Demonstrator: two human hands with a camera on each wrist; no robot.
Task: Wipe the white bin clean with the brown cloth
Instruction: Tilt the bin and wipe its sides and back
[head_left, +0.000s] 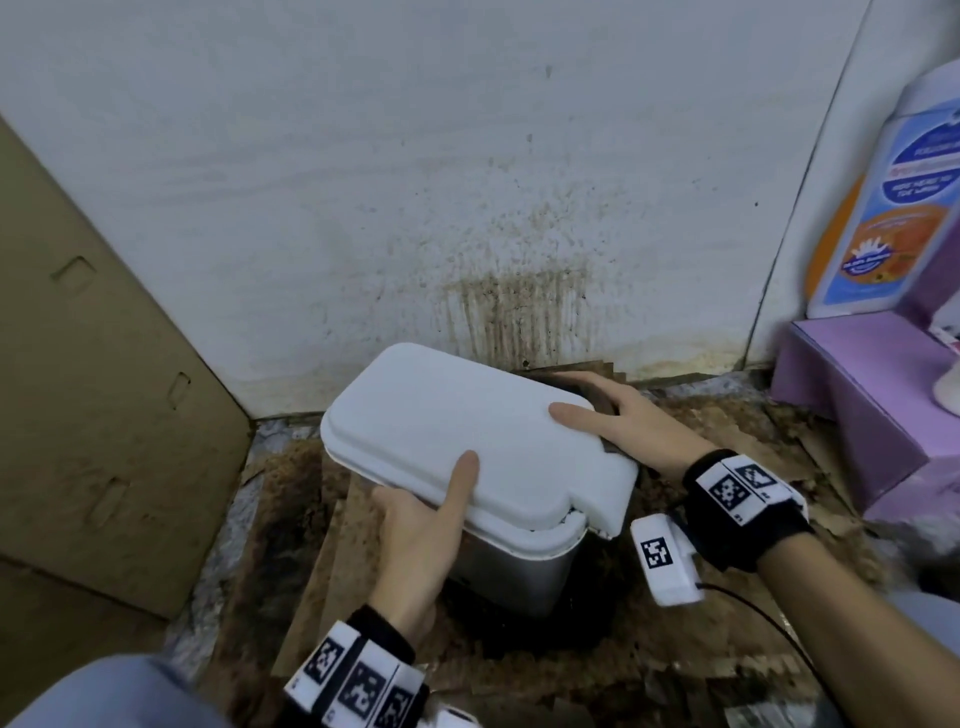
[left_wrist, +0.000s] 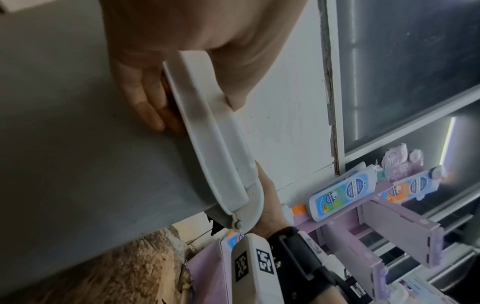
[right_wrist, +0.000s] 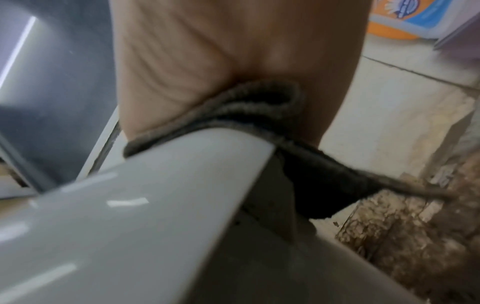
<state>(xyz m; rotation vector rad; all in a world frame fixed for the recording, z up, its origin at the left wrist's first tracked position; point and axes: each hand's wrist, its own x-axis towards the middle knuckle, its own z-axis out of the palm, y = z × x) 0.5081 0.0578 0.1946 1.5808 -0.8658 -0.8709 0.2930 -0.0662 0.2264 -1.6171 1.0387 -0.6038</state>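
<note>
The white bin (head_left: 514, 571) stands on the floor against a stained wall, with its white lid (head_left: 457, 436) down. My left hand (head_left: 431, 514) grips the bin's near rim: the thumb lies on top of the lid and the fingers curl under the rim (left_wrist: 213, 144) against the grey side (left_wrist: 78, 144). My right hand (head_left: 597, 402) holds the brown cloth (head_left: 569, 387) over the lid's far right edge, thumb on the lid top. The right wrist view shows the cloth (right_wrist: 259, 107) folded between palm and lid edge (right_wrist: 155, 195), one corner hanging down.
A flattened cardboard box (head_left: 104, 389) leans at the left. A purple shelf box (head_left: 857, 395) with a lotion bottle (head_left: 883, 197) stands at the right. Brown streaks mark the wall (head_left: 519, 312) behind the bin. Dirty cardboard (head_left: 332, 561) covers the floor around it.
</note>
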